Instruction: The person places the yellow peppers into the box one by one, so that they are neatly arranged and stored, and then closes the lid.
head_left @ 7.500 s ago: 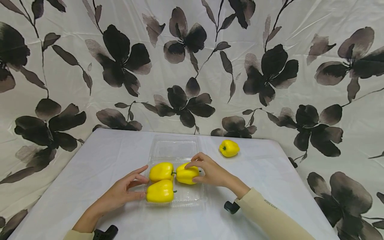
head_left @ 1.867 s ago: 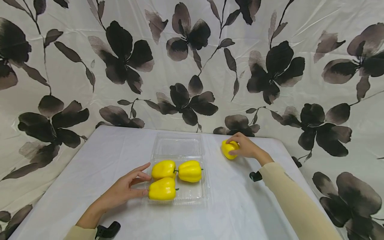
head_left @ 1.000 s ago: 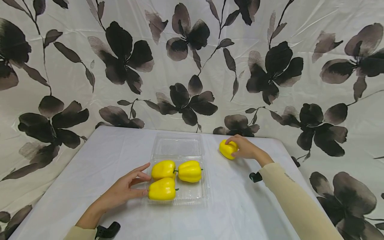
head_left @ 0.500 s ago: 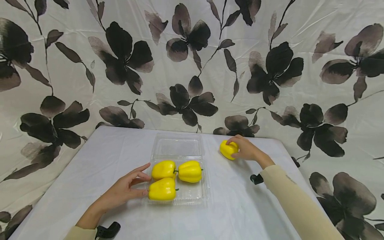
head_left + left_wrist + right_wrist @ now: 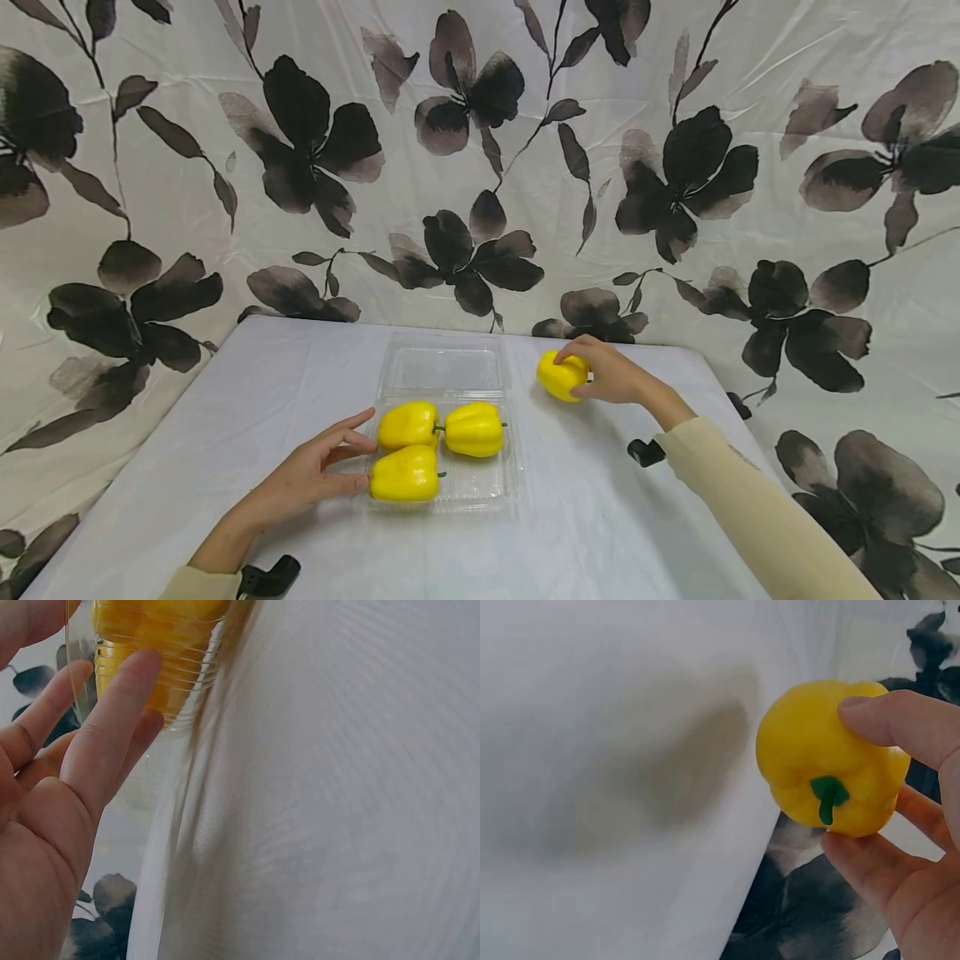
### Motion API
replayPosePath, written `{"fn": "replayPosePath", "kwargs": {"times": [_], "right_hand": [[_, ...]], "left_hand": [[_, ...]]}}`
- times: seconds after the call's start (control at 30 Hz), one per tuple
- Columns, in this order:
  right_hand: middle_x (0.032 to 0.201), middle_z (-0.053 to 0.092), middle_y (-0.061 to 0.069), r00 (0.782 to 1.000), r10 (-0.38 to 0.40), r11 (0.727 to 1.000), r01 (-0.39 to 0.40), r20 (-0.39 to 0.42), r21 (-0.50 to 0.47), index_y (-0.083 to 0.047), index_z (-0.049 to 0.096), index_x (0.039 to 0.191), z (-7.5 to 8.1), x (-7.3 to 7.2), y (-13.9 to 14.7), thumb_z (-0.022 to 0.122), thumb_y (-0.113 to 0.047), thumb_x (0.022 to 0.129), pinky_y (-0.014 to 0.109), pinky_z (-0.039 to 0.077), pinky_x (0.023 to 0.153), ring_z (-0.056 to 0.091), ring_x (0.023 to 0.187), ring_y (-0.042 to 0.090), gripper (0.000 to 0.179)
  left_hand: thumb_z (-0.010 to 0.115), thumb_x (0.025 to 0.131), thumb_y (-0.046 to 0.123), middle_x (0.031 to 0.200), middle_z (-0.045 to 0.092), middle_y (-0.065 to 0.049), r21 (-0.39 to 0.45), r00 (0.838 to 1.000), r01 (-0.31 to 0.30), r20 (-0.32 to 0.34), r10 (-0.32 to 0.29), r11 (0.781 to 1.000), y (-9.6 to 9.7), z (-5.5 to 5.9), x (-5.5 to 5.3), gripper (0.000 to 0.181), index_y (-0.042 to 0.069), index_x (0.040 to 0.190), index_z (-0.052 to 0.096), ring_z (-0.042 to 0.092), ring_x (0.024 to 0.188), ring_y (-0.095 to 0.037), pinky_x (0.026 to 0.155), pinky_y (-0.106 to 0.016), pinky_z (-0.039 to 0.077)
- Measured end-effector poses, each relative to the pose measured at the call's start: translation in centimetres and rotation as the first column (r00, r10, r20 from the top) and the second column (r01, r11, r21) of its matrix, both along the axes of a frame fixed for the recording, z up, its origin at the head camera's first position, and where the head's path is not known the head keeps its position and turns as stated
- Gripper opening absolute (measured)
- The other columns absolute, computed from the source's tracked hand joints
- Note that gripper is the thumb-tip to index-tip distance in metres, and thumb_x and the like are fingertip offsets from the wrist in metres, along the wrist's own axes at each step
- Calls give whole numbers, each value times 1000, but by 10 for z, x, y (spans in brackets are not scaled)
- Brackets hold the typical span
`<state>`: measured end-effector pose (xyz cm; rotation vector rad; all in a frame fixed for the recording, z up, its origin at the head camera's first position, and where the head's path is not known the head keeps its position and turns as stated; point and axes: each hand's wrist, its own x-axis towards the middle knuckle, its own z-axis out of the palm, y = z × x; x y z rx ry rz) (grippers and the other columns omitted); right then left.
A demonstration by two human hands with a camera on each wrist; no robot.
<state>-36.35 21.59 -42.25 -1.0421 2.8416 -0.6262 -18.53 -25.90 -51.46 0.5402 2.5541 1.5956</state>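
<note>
My right hand [image 5: 613,375] grips a yellow bell pepper [image 5: 558,377] near the table's far right side. In the right wrist view the thumb lies on one side of this bell pepper [image 5: 802,742] and fingertips on the other, its green stem towards the camera; its shadow falls apart from it on the cloth. Three more yellow bell peppers lie in a clear plastic clamshell container [image 5: 483,483]: two at the left, one at the right [image 5: 474,430]. My left hand [image 5: 303,475] rests with loosely extended fingers at the container's left side. In the left wrist view its fingertips are right at the ribbed wall [image 5: 180,671].
The container's clear lid [image 5: 442,367] lies folded back towards the far edge. A white cloth [image 5: 600,517] covers the table. Behind it hangs a floral-print curtain [image 5: 570,250]. Each wrist carries a small black device [image 5: 272,577].
Earlier, my right hand held the right-hand pepper inside the container. It then moved to the separate pepper at the far right, gripped it, and now shifts it slightly left. My left hand stays put.
</note>
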Motion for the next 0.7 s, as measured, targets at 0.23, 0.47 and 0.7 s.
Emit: {"fn": "replayPosePath", "kwargs": {"times": [0.23,0.47,0.7], "right_hand": [[141,59,10,999,50,999,-50,-9,-9,-16,69,129,11,18,-11,87,-7,85,44,59,96,59,116,28,48],[141,60,10,993,115,993,-115,-25,-16,-17,69,127,22,35,-20,88,-7,85,45,60,95,59,117,27,47],[139,60,7,985,163,986,-164,-59,-14,-18,69,126,31,50,-29,89,-8,84,35,59,90,59,116,25,47]], "left_hand": [[85,92,33,176,26,-8,-10,999,-25,23,26,1000,0,-3,-2,45,14,127,66,51,144,-43,119,-65,39],[84,93,32,176,25,-7,4,999,-19,28,18,1000,0,-5,-3,43,15,127,65,51,144,-44,119,-69,37],[85,92,34,176,26,-6,-5,999,-31,36,31,1000,1,-5,-3,44,16,127,66,51,144,-43,120,-71,35]]}}
